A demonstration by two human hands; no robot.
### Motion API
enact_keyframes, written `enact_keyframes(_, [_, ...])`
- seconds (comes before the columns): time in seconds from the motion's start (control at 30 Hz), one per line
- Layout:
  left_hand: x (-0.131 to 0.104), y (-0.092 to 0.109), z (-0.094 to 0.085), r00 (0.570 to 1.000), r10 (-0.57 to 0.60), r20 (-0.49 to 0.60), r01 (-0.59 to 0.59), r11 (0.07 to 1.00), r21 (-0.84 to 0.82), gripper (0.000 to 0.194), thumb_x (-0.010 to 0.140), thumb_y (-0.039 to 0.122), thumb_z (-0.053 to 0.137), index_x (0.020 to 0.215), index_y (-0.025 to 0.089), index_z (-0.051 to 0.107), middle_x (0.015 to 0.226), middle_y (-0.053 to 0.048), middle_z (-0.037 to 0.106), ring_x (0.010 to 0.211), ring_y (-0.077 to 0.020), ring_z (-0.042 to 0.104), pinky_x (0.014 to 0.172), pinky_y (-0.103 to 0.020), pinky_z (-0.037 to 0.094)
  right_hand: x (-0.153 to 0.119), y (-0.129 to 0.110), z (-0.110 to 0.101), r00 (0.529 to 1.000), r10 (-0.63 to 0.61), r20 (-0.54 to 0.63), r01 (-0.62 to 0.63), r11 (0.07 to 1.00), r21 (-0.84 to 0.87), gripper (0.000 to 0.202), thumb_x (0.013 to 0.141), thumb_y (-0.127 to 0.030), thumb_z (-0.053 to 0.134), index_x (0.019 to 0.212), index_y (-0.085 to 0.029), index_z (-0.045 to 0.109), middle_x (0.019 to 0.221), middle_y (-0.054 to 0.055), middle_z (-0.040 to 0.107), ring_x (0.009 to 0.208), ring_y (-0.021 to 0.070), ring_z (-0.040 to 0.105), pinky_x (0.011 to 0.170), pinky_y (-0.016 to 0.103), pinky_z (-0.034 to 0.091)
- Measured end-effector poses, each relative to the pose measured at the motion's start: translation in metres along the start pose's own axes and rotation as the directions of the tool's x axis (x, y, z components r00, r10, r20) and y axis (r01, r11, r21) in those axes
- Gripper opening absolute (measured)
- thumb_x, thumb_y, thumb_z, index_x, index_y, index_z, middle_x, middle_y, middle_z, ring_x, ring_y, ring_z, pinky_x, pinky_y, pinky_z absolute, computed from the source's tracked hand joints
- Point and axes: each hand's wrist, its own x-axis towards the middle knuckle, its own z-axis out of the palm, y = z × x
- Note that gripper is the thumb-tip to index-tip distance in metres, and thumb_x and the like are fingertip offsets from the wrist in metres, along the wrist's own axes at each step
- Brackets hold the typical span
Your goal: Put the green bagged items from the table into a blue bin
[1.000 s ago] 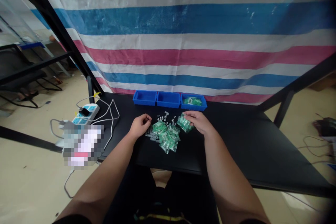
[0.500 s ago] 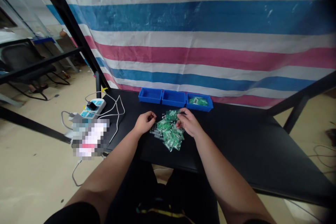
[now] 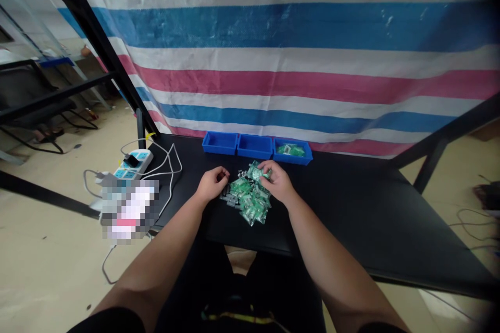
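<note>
A heap of small clear plastic packets with green contents (image 3: pixel 253 203) lies on the black table in front of me. My right hand (image 3: pixel 278 182) is at the heap's far right side, its thumb and fingers closed on one green packet (image 3: pixel 254 170). At the left of the heap rests my left hand (image 3: pixel 213 183), with its fingers curled in; whatever they may hold is hidden. Small grey and black pieces (image 3: pixel 230 199) lie beside that hand, along the heap's left edge.
Three blue trays stand in a row behind the heap. Green packets lie in the right tray (image 3: pixel 308 158); the left tray (image 3: pixel 220 152) and middle tray (image 3: pixel 254 155) show bare bottoms. A power strip (image 3: pixel 141 161) with white cables is at the left, beside a blurred-out device (image 3: pixel 133 210).
My right hand has shifted slightly left and closed in over the packet at the top of the heap. The left hand stays curled in nearly the same place. The view has tilted slightly.
</note>
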Motion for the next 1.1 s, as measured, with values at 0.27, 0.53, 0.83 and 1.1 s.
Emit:
enact_keyframes(0.27, [0.0, 0.001, -0.002, 1.0, -0.003, -0.003, 0.003, 1.0, -0.004, 0.015, 0.085, 0.03, 0.06, 0.091, 0.02, 0.069, 0.068, 0.003, 0.062, 0.058, -0.0121, 0.053, 0.058, -0.023, 0.039, 0.024, 0.012, -0.041, 0.907, -0.137, -0.399, -0.017, 0.933, -0.359, 0.019, 0.081, -0.029, 0.069, 0.1, -0.025, 0.069, 0.125, 0.01, 0.062, 0.116, 0.0288, 0.058, 0.099, 0.045, 0.05])
enact_keyframes(0.53, [-0.001, 0.001, -0.003, 1.0, -0.002, 0.003, 0.002, 0.999, -0.034, 0.015, 0.085, 0.031, 0.059, 0.091, 0.021, 0.069, 0.066, 0.003, 0.06, 0.057, -0.012, 0.052, 0.057, -0.023, 0.039, 0.013, 0.034, -0.057, 0.948, -0.08, -0.306, -0.187, 0.638, -0.747, 0.018, 0.084, -0.032, 0.065, 0.097, -0.022, 0.073, 0.116, 0.012, 0.063, 0.114, 0.0308, 0.057, 0.107, 0.051, 0.039])
enact_keyframes(0.83, [-0.001, -0.001, -0.003, 1.0, 0.008, 0.005, -0.008, 0.999, -0.039, 0.014, 0.084, 0.03, 0.06, 0.091, 0.021, 0.069, 0.066, 0.004, 0.061, 0.057, -0.0119, 0.053, 0.057, -0.023, 0.039, -0.033, 0.03, -0.077, 0.88, 0.394, -0.263, -0.467, 0.622, -0.629, 0.035, 0.067, -0.042, 0.08, 0.098, -0.025, 0.073, 0.087, 0.005, 0.072, 0.077, 0.0231, 0.066, 0.07, 0.035, 0.048])
enact_keyframes(1.1, [-0.002, -0.003, -0.005, 0.999, 0.026, 0.018, -0.025, 0.998, -0.062, 0.014, 0.084, 0.03, 0.06, 0.09, 0.021, 0.069, 0.065, 0.003, 0.06, 0.057, -0.0122, 0.053, 0.058, -0.023, 0.04, -0.04, 0.012, -0.06, 0.793, 0.537, -0.288, -0.568, 0.822, -0.033, 0.028, 0.062, -0.033, 0.079, 0.085, -0.02, 0.071, 0.073, 0.0, 0.066, 0.062, 0.015, 0.058, 0.057, 0.027, 0.043])
